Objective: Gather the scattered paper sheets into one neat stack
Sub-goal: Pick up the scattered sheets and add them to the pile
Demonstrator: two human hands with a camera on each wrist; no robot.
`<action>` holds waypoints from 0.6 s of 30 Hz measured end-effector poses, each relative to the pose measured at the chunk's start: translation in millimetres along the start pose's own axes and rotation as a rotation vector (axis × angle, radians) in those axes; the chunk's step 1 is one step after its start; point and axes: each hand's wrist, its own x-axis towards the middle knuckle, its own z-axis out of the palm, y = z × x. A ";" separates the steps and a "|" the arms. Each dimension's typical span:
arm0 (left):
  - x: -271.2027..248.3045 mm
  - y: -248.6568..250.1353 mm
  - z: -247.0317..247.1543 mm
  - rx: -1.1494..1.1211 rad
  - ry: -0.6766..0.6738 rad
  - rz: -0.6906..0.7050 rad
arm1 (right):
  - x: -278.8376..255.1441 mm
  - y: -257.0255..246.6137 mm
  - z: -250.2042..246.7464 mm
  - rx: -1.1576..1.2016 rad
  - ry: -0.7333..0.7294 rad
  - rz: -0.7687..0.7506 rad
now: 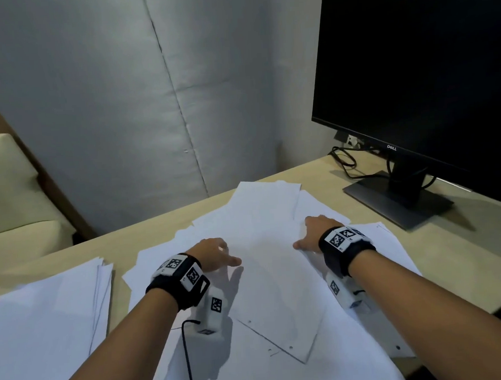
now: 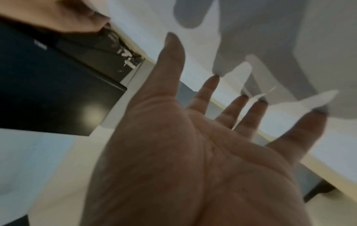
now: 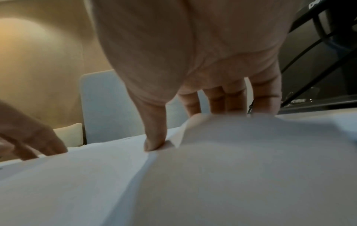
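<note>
Loose white paper sheets (image 1: pixel 266 290) lie overlapping at odd angles across the middle of the wooden desk (image 1: pixel 464 254). My left hand (image 1: pixel 217 251) rests on them left of centre, palm down, fingers spread straight (image 2: pixel 208 90) with the tips touching paper. My right hand (image 1: pixel 311 233) rests on the sheets right of centre. Its thumb (image 3: pixel 154 143) and straight fingers (image 3: pixel 193 105) press down, and the paper (image 3: pixel 241 152) bulges up between them. A separate, roughly squared pile of sheets (image 1: pixel 47 316) lies at the desk's left.
A black monitor (image 1: pixel 412 79) stands at the back right on a flat base (image 1: pixel 398 202), with cables (image 1: pixel 346 161) trailing behind it. A cream chair (image 1: pixel 8 196) sits beyond the left edge. A grey padded wall closes the far side.
</note>
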 end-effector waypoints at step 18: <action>-8.6 -42.2 9.9 -0.488 0.043 -0.038 | 2.6 -74.0 7.2 0.253 -0.038 -0.267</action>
